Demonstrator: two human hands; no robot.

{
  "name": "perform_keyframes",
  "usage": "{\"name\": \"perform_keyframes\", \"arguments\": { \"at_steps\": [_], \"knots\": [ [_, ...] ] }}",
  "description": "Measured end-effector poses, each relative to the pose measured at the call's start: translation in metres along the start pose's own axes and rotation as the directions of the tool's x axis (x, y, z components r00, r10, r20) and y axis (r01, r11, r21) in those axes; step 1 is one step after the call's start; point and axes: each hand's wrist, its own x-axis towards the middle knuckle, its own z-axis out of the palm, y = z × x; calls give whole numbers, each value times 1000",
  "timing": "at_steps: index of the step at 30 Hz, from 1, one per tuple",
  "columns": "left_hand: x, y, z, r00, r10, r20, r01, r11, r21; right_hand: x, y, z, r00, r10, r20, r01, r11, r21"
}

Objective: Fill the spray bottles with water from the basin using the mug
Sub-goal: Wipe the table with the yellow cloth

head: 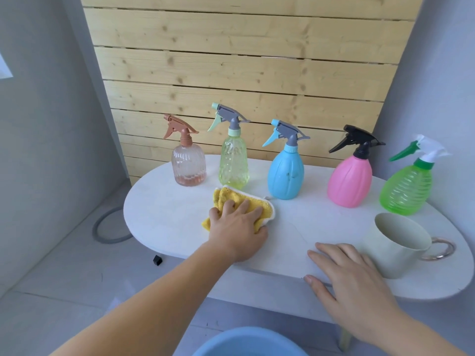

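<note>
Several spray bottles stand in a row at the back of the white oval table (164, 217), all with their trigger heads on: a clear pink ribbed one (188, 167), a pale yellow-green one (233, 164), a blue one (285, 174), a pink one (349, 182) and a green one (404, 188). A pale green mug (393, 249) with a metal ring handle sits at the front right. My left hand (237, 229) presses a yellow cloth (231, 200) onto the table, fingers bent over it. My right hand (344, 276) lies flat on the table's front edge, left of the mug. The blue basin (246, 343) shows at the bottom edge.
A wooden slat panel (244, 73) leans behind the table. Grey walls stand on both sides. A grey hose loop (108, 227) and a small black block (157, 260) lie on the floor to the left.
</note>
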Motion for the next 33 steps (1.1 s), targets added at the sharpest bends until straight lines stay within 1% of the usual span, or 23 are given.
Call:
{"name": "perform_keyframes", "arguments": {
  "at_steps": [2, 3, 6, 8, 9, 11, 14, 16, 18, 19, 21, 22, 24, 25, 27, 30, 33],
  "knots": [
    [-10, -11, -1, 999, 27, -22, -27, 1000, 15, -1, 0, 0, 1000, 9, 17, -9, 1000, 8],
    [-16, -20, -2, 999, 19, -28, -18, 999, 30, -1, 0, 0, 1000, 11, 24, -11, 1000, 9],
    [-31, -52, -8, 994, -106, -24, 107, 992, 60, -4, 2, 1, 999, 20, 39, -20, 1000, 3],
    [-38, -70, -11, 981, -193, 8, 193, 981, -11, -4, 2, 0, 999, 23, 46, -24, 1000, 15],
    [-39, -76, -12, 980, -198, 37, 199, 979, -40, -4, 3, -1, 998, 29, 55, -30, 999, 26],
    [-41, -78, -18, 986, -159, 50, 161, 986, -53, -3, 2, -4, 996, 38, 75, -41, 998, 44],
    [-41, -56, -27, 992, -129, -3, 128, 989, -70, -3, 0, -7, 993, 47, 106, -55, 996, 76],
    [-42, -33, -28, 990, -138, -18, 136, 986, -94, -2, -1, -9, 990, 53, 131, -66, 993, 98],
    [-39, -12, -24, 987, -154, -40, 142, 968, -207, -1, -1, -11, 987, 52, 153, -69, 992, 109],
    [-35, -1, -22, 983, -173, -58, 147, 939, -312, 0, -1, -11, 986, 48, 160, -66, 992, 110],
    [-23, 18, -16, 968, -239, -76, 166, 838, -520, 0, -1, -11, 984, 40, 173, -61, 992, 115],
    [-16, 29, -13, 961, -266, -78, 173, 795, -581, 0, 1, -11, 982, 39, 183, -61, 991, 118],
    [-5, 48, -8, 955, -289, -71, 181, 752, -633, 0, 2, -10, 981, 29, 194, -54, 991, 124],
    [0, 57, -5, 957, -282, -65, 177, 749, -638, 0, 3, -10, 979, 24, 203, -51, 991, 128],
    [5, 72, -1, 968, -241, -69, 150, 778, -609, 1, 3, -10, 975, 12, 224, -43, 990, 133],
    [4, 90, 3, 984, -163, -72, 108, 866, -488, 1, 3, -10, 973, 4, 230, -37, 989, 141],
    [-1, 95, 9, 998, -22, -62, -2, 928, -372, 1, 3, -11, 971, -2, 239, -36, 987, 155]
  ]
}}
